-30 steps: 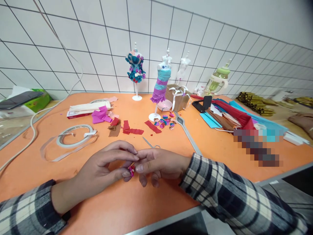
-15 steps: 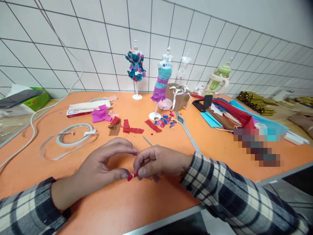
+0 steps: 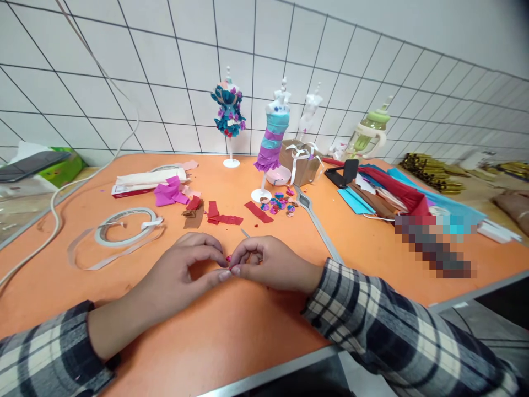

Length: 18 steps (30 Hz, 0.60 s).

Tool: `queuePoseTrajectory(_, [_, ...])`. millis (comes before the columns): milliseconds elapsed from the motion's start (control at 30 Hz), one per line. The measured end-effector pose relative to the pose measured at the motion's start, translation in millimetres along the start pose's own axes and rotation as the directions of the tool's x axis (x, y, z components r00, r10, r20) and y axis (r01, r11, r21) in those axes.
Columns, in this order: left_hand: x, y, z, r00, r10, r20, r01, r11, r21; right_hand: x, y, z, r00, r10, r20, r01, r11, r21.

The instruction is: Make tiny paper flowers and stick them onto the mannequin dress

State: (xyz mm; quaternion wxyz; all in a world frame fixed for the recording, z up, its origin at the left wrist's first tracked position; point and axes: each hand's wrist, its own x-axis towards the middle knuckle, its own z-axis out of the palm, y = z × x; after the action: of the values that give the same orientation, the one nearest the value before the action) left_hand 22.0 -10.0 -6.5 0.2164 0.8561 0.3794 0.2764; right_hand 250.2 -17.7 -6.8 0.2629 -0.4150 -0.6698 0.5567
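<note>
My left hand point(image 3: 192, 264) and my right hand point(image 3: 270, 262) meet fingertip to fingertip above the front of the table. Both are closed in a pinch on a small piece of red paper point(image 3: 228, 258), mostly covered by the fingers. Just past my right hand lies a thin pointed metal tool point(image 3: 245, 233), its rest hidden. Beyond are red crepe paper strips point(image 3: 225, 219), a brown paper piece point(image 3: 193, 216) and a pile of small paper flowers point(image 3: 279, 205). A small dress form point(image 3: 275, 132) wrapped in turquoise and purple paper stands behind them.
A tape roll point(image 3: 99, 234) with a loose tail lies at left, near a white cable point(image 3: 53, 220). Behind stand a teal-decorated dress form point(image 3: 229, 110), a brown paper bag point(image 3: 303, 165) and a green-lidded bottle point(image 3: 370, 135). Folded coloured paper point(image 3: 397, 190) lies right.
Both hands have shifted slightly away from me and drawn together at the fingertips. The red paper piece has moved up between them and shows less. More of the pointed tool is covered.
</note>
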Motion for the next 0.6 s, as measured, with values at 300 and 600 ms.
queuePoseTrajectory(300, [3.1, 6.9, 1.1, 0.994, 0.100, 0.043, -0.100, 0.995, -0.013, -3.2, -6.3, 3.0, 0.999, -0.032, -0.033, 0.024, 0.978, -0.207])
queuePoseTrajectory(600, [5.4, 1.9, -0.5, 1.000, 0.006, -0.018, -0.006, 1.000, -0.013, -2.0, -1.8, -6.5, 0.973, -0.159, -0.168, 0.077, 0.908, -0.413])
